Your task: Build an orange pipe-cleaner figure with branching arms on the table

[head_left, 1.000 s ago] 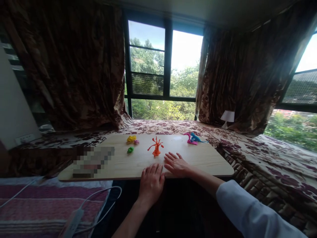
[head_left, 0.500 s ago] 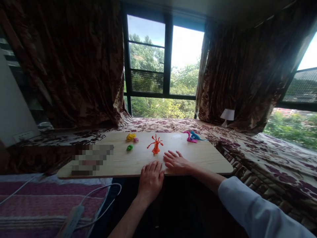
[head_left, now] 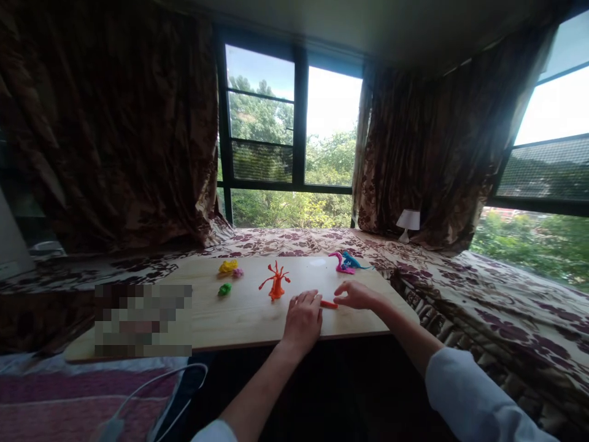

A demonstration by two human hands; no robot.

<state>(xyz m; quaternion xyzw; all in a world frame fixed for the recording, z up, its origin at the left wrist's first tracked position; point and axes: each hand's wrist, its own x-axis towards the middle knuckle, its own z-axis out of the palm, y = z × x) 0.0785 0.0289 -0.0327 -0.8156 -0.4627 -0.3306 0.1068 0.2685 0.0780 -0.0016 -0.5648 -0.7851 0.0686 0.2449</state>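
A wooden board (head_left: pixel 248 316) lies in front of me with small clay figures on it. An orange branched clay figure (head_left: pixel 275 283) stands near the middle. My left hand (head_left: pixel 302 318) lies palm down on the board's near edge, fingers stretched out. My right hand (head_left: pixel 354 296) is beside it, fingertips pinched on the end of a small orange clay roll (head_left: pixel 328 304) that lies on the board between the two hands. A pink and blue clay figure (head_left: pixel 346 262) sits at the far right. Yellow clay (head_left: pixel 227 266) and a green lump (head_left: pixel 224 288) sit to the left.
A patterned cloth (head_left: pixel 483 294) covers the surface round the board. Dark curtains (head_left: pixel 115 129) flank a window (head_left: pixel 289 129). A small white lamp (head_left: pixel 407 222) stands at the back right. A white cable (head_left: pixel 151 393) and a striped blanket (head_left: pixel 55 405) lie at the lower left.
Both hands slid to the right along the board. My right hand lifted from flat and pinched the orange clay roll, which now shows between the hands. The view shifted right.
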